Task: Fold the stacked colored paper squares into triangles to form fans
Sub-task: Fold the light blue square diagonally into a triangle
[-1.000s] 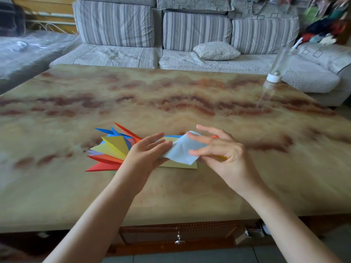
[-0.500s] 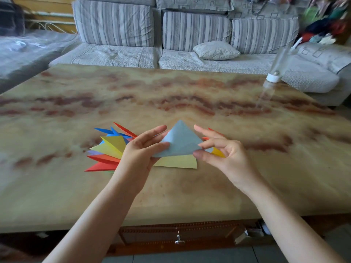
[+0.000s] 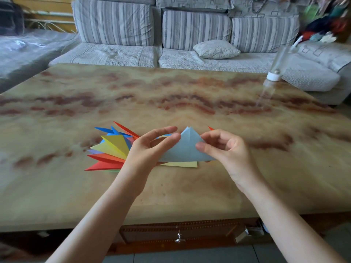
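A light blue paper (image 3: 185, 147), folded over into a triangle with its two corners meeting at the top, is held just above the table. My left hand (image 3: 150, 149) pinches its left edge and my right hand (image 3: 226, 149) pinches its right edge. To the left lies a fan of folded triangles (image 3: 112, 149) in red, orange, yellow, blue and lilac. A pale yellow square (image 3: 182, 164) on top of the stack of unfolded paper shows under the blue sheet, mostly hidden by it and my hands.
The marble-patterned table (image 3: 171, 196) stretches wide around the papers. A clear plastic bottle (image 3: 273, 73) with a white cap stands at the far right edge. A striped grey sofa (image 3: 190, 35) with a cushion runs behind the table.
The blue sheet went from a half-lifted flap to a triangle folded corner to corner. Both hands slid apart from its middle out to its sides.
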`<act>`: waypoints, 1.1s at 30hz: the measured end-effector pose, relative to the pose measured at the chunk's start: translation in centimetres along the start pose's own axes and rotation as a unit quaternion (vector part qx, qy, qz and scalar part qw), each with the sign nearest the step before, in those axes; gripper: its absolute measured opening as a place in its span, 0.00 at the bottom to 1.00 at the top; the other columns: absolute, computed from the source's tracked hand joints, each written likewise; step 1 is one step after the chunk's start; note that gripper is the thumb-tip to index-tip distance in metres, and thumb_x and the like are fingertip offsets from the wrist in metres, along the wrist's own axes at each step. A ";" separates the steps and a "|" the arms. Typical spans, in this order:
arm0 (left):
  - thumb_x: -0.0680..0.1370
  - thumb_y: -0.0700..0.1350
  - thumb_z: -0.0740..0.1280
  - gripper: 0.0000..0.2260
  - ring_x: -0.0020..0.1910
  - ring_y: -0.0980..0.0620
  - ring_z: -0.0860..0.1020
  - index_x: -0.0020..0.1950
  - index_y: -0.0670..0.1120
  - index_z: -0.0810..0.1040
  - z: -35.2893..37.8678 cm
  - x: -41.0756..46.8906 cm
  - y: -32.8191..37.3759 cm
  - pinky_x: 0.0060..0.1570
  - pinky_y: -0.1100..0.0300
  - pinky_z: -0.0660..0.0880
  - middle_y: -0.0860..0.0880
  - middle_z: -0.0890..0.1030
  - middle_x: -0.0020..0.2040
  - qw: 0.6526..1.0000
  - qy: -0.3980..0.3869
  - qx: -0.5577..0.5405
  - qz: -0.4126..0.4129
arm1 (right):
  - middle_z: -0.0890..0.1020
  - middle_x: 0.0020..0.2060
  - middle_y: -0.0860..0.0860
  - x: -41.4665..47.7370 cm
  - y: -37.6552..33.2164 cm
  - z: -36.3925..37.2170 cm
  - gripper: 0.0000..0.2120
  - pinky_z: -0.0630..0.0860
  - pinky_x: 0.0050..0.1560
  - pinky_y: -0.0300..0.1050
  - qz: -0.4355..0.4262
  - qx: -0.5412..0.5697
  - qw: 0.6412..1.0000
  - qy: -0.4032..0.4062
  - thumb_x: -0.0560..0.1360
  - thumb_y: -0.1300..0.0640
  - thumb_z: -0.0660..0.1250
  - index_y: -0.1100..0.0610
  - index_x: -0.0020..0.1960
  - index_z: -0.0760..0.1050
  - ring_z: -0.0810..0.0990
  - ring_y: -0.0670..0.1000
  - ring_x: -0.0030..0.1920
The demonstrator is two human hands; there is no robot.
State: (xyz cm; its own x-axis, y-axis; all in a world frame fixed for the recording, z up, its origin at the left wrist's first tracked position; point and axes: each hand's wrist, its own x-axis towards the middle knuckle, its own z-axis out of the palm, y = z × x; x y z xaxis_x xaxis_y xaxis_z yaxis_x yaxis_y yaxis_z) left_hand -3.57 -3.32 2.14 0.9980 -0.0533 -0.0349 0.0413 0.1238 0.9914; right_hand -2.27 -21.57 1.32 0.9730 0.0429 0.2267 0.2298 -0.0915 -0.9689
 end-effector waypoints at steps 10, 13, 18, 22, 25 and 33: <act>0.71 0.34 0.72 0.14 0.40 0.57 0.83 0.53 0.47 0.81 0.5 0.0 -0.3 0.39 0.68 0.76 0.50 0.86 0.42 0.998 0.015 0.040 0.054 | 0.83 0.36 0.49 -0.3 -0.5 0.3 0.08 0.76 0.39 0.39 0.024 0.012 1.000 -0.004 0.68 0.66 0.73 0.54 0.42 0.81 0.79 0.44 0.36; 0.70 0.34 0.72 0.13 0.38 0.58 0.82 0.52 0.47 0.81 0.5 0.0 -0.2 0.36 0.69 0.75 0.50 0.86 0.41 0.997 0.018 0.040 0.056 | 0.83 0.35 0.48 -0.2 -0.6 0.3 0.07 0.76 0.38 0.36 0.024 0.012 1.000 -0.008 0.68 0.66 0.73 0.55 0.41 0.80 0.80 0.43 0.35; 0.72 0.39 0.72 0.10 0.38 0.61 0.81 0.52 0.48 0.82 0.5 -0.1 0.0 0.34 0.71 0.73 0.50 0.86 0.42 0.997 0.020 0.056 0.048 | 0.84 0.38 0.52 -0.4 -0.6 0.2 0.07 0.77 0.40 0.41 0.019 -0.012 1.000 -0.020 0.69 0.65 0.74 0.53 0.41 0.81 0.80 0.46 0.38; 0.72 0.43 0.73 0.06 0.36 0.64 0.80 0.47 0.52 0.82 0.7 -0.1 -0.1 0.35 0.72 0.73 0.55 0.86 0.40 0.996 0.031 0.073 0.047 | 0.84 0.38 0.54 -0.6 -0.6 0.4 0.07 0.76 0.34 0.39 0.024 -0.009 0.999 -0.044 0.69 0.65 0.73 0.53 0.42 0.81 0.80 0.47 0.37; 0.71 0.43 0.73 0.06 0.35 0.65 0.80 0.43 0.53 0.82 0.8 -0.1 -0.2 0.35 0.73 0.72 0.57 0.85 0.38 0.994 0.043 0.082 0.054 | 0.83 0.37 0.53 -0.6 -0.7 0.6 0.07 0.75 0.30 0.37 0.024 -0.010 0.998 -0.050 0.69 0.65 0.73 0.54 0.42 0.81 0.79 0.45 0.36; 0.71 0.41 0.73 0.06 0.35 0.67 0.80 0.44 0.53 0.82 1.0 -0.2 -0.1 0.34 0.75 0.71 0.59 0.84 0.37 0.993 0.048 0.087 0.063 | 0.83 0.35 0.51 -0.6 -0.7 0.6 0.07 0.75 0.30 0.38 0.029 -0.001 0.998 -0.049 0.69 0.65 0.73 0.55 0.41 0.81 0.79 0.45 0.34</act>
State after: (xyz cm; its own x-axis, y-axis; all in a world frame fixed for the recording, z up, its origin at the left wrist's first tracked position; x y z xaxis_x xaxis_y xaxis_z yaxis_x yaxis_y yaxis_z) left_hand -3.81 -4.31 2.13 0.9951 0.0472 0.0870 -0.0846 -0.0496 0.9952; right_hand -3.04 -20.93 1.84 0.9780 0.1337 0.1603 0.1739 -0.0978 -0.9799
